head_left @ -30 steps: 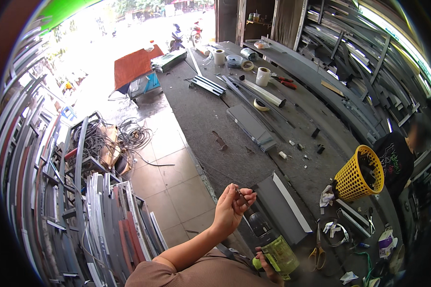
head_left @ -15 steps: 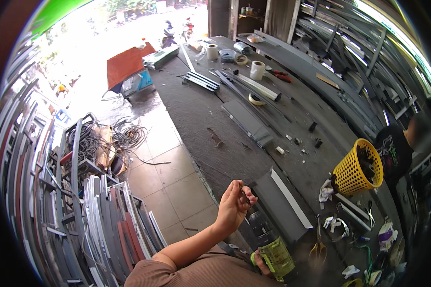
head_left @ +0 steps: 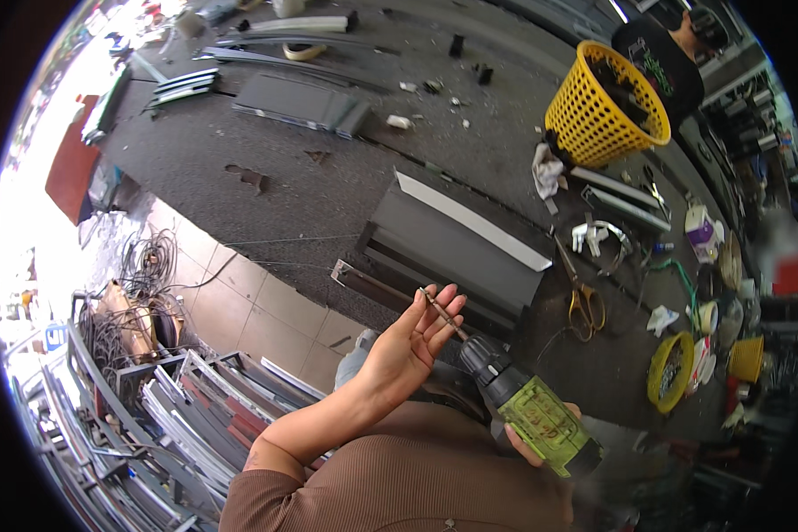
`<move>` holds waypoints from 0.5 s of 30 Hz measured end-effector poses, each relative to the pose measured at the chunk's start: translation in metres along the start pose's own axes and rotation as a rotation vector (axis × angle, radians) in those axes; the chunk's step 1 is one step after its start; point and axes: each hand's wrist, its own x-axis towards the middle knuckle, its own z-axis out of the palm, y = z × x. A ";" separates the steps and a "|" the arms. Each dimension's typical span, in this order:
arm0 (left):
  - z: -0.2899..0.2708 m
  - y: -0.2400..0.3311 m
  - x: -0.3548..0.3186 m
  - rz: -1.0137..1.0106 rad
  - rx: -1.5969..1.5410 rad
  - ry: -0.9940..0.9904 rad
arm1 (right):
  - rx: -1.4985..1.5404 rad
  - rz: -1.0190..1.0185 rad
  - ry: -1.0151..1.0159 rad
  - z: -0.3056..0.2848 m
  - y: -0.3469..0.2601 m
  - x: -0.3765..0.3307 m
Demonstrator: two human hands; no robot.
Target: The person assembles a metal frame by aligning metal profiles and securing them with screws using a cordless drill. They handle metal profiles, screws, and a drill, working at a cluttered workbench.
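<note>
A green and black cordless drill (head_left: 541, 421) points up and to the left, with my right hand (head_left: 523, 446) closed round its grip, mostly hidden behind the body. A long thin drill bit (head_left: 445, 316) sticks out of the black chuck. Beside the bit, my left hand (head_left: 408, 341) is palm up, its fingers loosely spread; the bit's tip lies near the thumb. Whether thumb or finger touches the bit is hard to tell. Just beyond the left hand, on the dark-covered workbench (head_left: 310, 208), lies a grey metal profile (head_left: 452, 239) with a white strip along it.
Gold-handled scissors (head_left: 585, 310) lie right of the profile. Further back stands a yellow perforated basket (head_left: 594, 115) with dark scraps, a person (head_left: 661, 66) behind it. A smaller yellow basket (head_left: 669, 372) is at right. Metal bars (head_left: 204, 399) and coiled cable (head_left: 151, 257) crowd the floor at left.
My view has swung down and to the right. The left hand's fingers, earlier curled at the bit, have loosened and spread. The drill stays in my right hand, tilted further left.
</note>
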 end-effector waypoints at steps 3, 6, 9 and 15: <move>0.000 0.006 0.003 -0.109 -0.008 -0.017 | -0.125 -0.139 0.074 0.006 0.010 -0.015; -0.003 0.015 0.008 -0.161 -0.050 -0.058 | -0.109 0.456 -0.050 0.007 0.006 -0.023; -0.005 0.017 0.010 -0.158 -0.001 -0.059 | -0.463 0.129 -0.054 0.012 -0.004 -0.027; 0.001 0.009 0.012 -0.420 0.058 -0.058 | -0.059 0.294 0.273 0.008 -0.032 -0.047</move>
